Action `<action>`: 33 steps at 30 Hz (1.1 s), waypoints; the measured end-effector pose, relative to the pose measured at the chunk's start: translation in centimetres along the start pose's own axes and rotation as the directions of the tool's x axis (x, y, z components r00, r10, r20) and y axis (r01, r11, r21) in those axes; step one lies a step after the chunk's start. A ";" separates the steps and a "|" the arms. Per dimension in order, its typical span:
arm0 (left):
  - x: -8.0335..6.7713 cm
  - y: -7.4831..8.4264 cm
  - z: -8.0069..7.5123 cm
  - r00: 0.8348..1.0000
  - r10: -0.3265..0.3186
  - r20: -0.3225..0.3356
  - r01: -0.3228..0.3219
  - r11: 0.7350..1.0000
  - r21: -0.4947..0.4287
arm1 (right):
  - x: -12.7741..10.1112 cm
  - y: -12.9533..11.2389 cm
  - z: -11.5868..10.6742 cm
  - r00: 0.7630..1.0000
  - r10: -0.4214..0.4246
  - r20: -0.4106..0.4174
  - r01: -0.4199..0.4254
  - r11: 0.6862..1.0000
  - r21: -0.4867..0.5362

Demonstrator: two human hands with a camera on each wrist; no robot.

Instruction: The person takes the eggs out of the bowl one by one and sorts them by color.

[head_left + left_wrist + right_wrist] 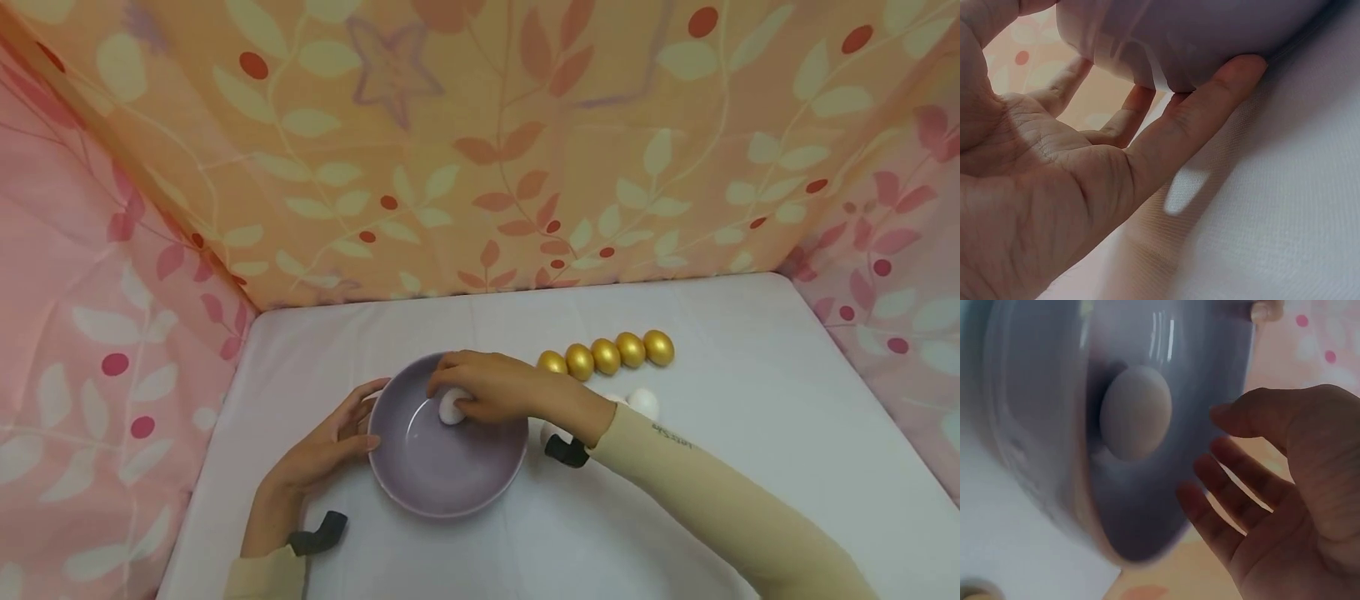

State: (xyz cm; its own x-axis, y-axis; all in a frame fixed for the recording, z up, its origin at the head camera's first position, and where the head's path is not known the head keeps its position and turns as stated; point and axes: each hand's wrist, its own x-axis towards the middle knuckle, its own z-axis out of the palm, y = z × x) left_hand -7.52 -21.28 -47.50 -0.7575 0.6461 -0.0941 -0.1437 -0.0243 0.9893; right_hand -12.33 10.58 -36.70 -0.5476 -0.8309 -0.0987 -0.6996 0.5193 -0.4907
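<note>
A purple bowl (442, 475) stands on the white-covered table. My left hand (322, 446) rests against the outside of the bowl, its thumb and spread fingers touching the wall, as the left wrist view shows. My right hand (491, 387) reaches over the bowl from the right. Below its fingers is a white egg (451, 407), lying inside the bowl. In the right wrist view this egg (1136, 412) sits apart from my relaxed fingers and thumb, with a gap between. Part of the bowl's far rim is hidden by my right hand in the head view.
Several gold eggs (606, 357) form a row behind my right wrist. White eggs (643, 404) lie near that wrist, partly hidden by it. Patterned cloth walls (450, 208) enclose the back and sides of the white table (322, 342).
</note>
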 end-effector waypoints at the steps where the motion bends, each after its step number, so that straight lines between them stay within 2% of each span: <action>1: 0.1 0.1 0.0 1.000 -0.001 0.001 0.001 1.000 -0.001 | 0.2 0.1 0.0 1.000 -0.007 0.011 0.007 1.000 0.001; 8: 0.7 0.4 -0.1 1.000 0.007 0.006 -0.008 1.000 0.013 | 1.3 0.9 0.4 0.996 -0.055 0.071 0.053 0.998 0.036; 13: 1.0 0.4 -0.1 1.000 0.005 0.009 -0.005 1.000 0.009 | 1.1 1.1 0.7 0.995 0.004 0.099 -0.003 1.000 -0.013; 17: 1.2 0.3 0.0 1.000 0.004 0.022 -0.004 1.000 0.009 | 0.7 1.2 0.9 0.993 0.039 0.112 -0.038 0.999 -0.008; 26: 0.9 0.0 -0.1 1.000 0.014 0.017 -0.015 1.000 0.003 | 1.4 1.0 1.8 0.990 0.079 0.119 -0.070 0.995 -0.076; 33: 0.1 -0.1 -0.1 1.000 0.018 0.019 -0.017 1.000 -0.008 | 2.0 0.2 2.1 0.992 0.062 0.106 -0.051 0.994 -0.101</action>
State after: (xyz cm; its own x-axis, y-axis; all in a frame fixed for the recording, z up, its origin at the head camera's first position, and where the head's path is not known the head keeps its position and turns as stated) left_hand -7.66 -21.29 -47.64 -0.7474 0.6601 -0.0745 -0.1354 -0.0415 0.9899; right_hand -12.57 8.61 -38.84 -0.5383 -0.8135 -0.2200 -0.7135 0.5789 -0.3947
